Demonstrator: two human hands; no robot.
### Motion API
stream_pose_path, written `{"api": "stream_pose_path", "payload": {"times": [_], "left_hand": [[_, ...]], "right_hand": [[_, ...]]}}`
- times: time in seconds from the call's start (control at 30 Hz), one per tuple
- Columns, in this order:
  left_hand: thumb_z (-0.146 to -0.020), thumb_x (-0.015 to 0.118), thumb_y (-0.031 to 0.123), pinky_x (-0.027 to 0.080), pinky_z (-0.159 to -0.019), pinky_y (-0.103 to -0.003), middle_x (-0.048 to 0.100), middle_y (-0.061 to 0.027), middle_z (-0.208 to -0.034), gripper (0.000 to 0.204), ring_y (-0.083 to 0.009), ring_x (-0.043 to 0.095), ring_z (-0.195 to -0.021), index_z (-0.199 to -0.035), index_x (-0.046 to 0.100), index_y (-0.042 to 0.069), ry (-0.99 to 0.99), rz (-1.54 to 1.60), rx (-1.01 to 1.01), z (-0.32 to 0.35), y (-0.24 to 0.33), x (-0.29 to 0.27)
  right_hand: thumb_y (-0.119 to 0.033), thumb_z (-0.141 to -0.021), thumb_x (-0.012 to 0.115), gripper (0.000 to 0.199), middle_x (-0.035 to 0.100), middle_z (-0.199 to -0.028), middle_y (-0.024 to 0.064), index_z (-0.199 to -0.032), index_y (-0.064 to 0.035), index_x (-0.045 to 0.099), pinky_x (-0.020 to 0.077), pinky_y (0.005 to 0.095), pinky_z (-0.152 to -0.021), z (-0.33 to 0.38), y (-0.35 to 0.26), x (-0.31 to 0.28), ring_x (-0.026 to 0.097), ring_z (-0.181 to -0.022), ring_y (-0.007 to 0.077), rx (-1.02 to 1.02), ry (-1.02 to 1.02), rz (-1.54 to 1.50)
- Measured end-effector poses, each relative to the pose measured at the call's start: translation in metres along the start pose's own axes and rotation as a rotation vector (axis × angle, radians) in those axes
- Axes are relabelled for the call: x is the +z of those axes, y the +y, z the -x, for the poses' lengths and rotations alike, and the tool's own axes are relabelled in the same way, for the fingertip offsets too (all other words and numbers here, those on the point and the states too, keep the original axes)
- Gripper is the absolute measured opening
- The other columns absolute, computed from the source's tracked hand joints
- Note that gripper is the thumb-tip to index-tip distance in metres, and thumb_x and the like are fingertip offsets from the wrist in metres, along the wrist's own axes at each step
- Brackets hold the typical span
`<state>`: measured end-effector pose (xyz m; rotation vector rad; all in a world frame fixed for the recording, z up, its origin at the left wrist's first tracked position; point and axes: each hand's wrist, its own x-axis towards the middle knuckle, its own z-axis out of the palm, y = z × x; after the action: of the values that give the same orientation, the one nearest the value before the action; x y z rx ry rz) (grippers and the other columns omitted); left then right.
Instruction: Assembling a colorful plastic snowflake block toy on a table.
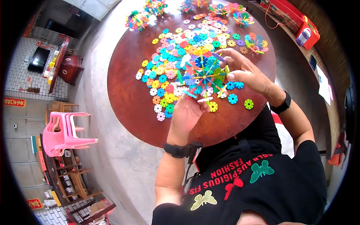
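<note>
Above the round table I hold a spiky ball of interlocking plastic discs (204, 76), made of notched flower-shaped pieces in many colours. My left hand (184, 114) grips it from below, fingers closed by a light blue disc and a white disc at its lower edge. On the ball's right side, my right hand (245, 71) is curled around the outer discs. A purple disc (218, 57) sits at its fingertips, and a yellow disc (227, 69) seen edge-on is beside the thumb. Loose notched discs (170, 71) lie spread across the tabletop behind and left of the ball.
The dark red-brown round table (129, 108) carries several finished disc clusters (137, 20) along its far edge, another cluster (256, 43) at right. Pink plastic chairs (60, 133) stand at left. A side counter at right holds a red box (308, 35), phone (313, 62) and papers (323, 84).
</note>
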<state>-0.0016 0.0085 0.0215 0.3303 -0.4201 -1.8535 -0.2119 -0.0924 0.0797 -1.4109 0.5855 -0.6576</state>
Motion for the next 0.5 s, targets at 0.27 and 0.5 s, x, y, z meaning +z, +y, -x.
{"api": "stream_pose_path", "payload": {"times": [0.27, 0.5], "left_hand": [[-0.098, 0.033, 0.039, 0.052, -0.080, -0.041, 0.060, -0.0125, -0.111, 0.042, -0.0280, 0.059, -0.099, -0.115, 0.051, 0.005, 0.161, -0.073, 0.098, -0.002, -0.001, -0.006], [-0.097, 0.040, 0.023, 0.053, -0.080, -0.038, 0.059, -0.0115, -0.111, 0.029, -0.0270, 0.060, -0.100, -0.117, 0.050, 0.004, 0.204, -0.121, 0.173, -0.003, -0.009, -0.003]], "right_hand": [[-0.032, -0.079, 0.063, 0.071, 0.052, -0.114, 0.0160, -0.131, 0.0071, 0.033, 0.0492, 0.0311, -0.078, -0.010, 0.033, -0.006, 0.061, -0.086, 0.0194, 0.169, 0.184, -0.185], [-0.027, -0.085, 0.059, 0.060, 0.054, -0.110, 0.0125, -0.128, 0.0074, 0.038, 0.0498, 0.0304, -0.072, -0.013, 0.042, -0.004, 0.061, -0.083, 0.0192, 0.212, 0.237, -0.298]]}}
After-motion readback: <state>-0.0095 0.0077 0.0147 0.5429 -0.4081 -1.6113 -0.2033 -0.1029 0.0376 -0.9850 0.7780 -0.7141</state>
